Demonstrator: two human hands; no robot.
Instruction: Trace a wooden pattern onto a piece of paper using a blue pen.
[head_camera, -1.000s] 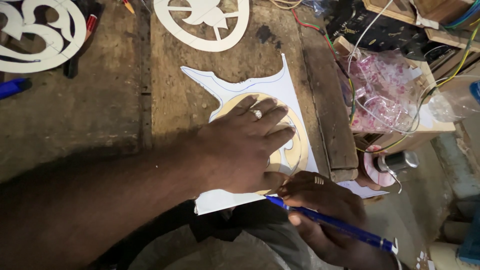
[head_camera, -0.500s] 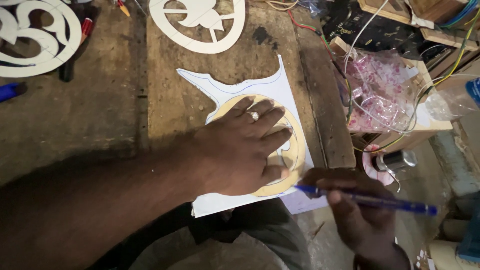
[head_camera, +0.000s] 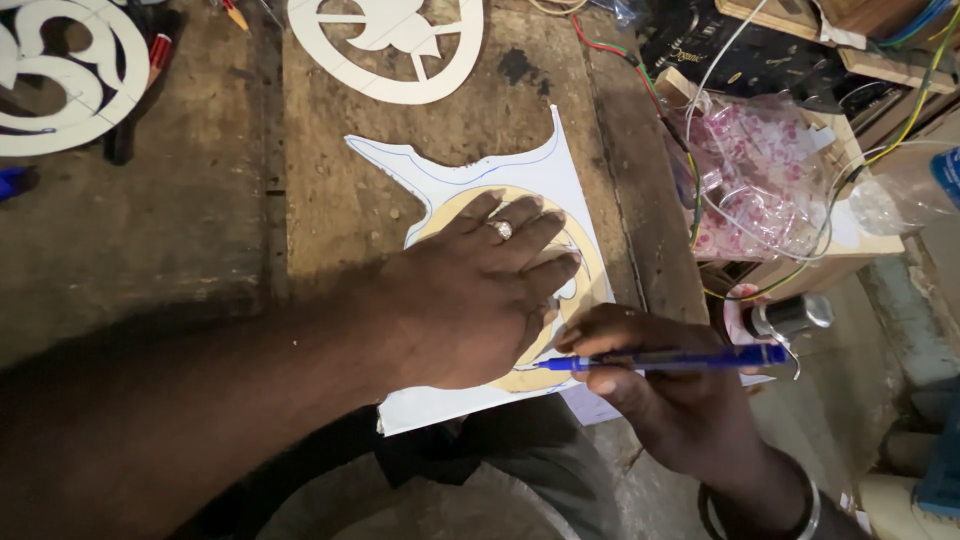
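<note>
Since only the head view shows this moment, every line below is read from it.

Left hand: the left hand (head_camera: 470, 295) lies flat, fingers (head_camera: 520, 215) spread wide, pressing a round tan template (head_camera: 590, 270) onto a white sheet (head_camera: 520, 165) on the wooden table (head_camera: 340, 215).

Right hand: the right hand (head_camera: 670, 400) has its fingers closed on a blue pen (head_camera: 665, 360), held near the middle of the barrel.

Pen place: just below the left hand's little finger, at the lower right edge of the template.

Pen axis: its long axis runs almost level across the picture; the tip points left toward the template's rim, the clip end points right.

Risk: the template could slide if the flat hand eases off, and the traced line would wander. The pen lies very flat, so its tip might ride off the rim.

Around: white cut-out discs (head_camera: 390, 45) lie farther up the table; a box with pink plastic and wires (head_camera: 770, 170) stands at the right.
</note>
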